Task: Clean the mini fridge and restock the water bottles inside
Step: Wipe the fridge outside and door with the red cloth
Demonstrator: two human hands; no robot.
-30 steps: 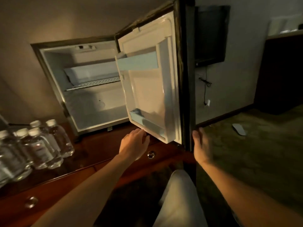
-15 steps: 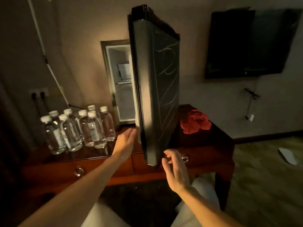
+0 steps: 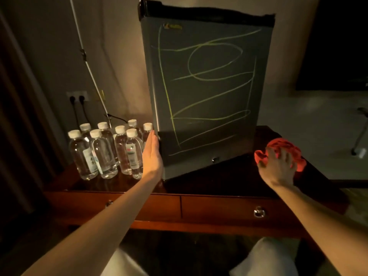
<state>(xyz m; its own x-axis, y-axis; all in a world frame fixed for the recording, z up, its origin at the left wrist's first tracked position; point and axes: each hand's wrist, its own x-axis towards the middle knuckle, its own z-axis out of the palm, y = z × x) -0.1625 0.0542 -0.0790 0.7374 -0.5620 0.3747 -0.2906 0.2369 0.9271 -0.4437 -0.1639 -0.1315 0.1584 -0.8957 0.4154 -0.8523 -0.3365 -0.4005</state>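
At the near edge, two forearms reach over a drawer front onto the dark tabletop. The left hand lies flat, fingers straight, its palm against the lower left edge of the fridge door; its grip is wide and holds nothing. The right hand has spread fingers coming down over a crumpled red cloth near the right end of the tabletop; whether the fingertips already touch the cloth I cannot tell, and nothing is closed around it.

The fridge stands mid-tabletop, door looking shut or very nearly so, its dark front scrawled with yellow-green lines. Eight or so water bottles stand clustered just left of it, right beside the left hand, none restocked.

Risks, as I judge them: the left wrist sits so close to the nearest bottle that a sideways move could topple it and knock down its neighbours. Pushing hard on the door's low corner could slide the fridge back. A loose grab may only drag the cloth toward the right edge.

The interior is hidden, so how clean it is cannot be judged. Bottle labels are unreadable, and the far bottles are partly covered. A dark panel at far right is cut off.
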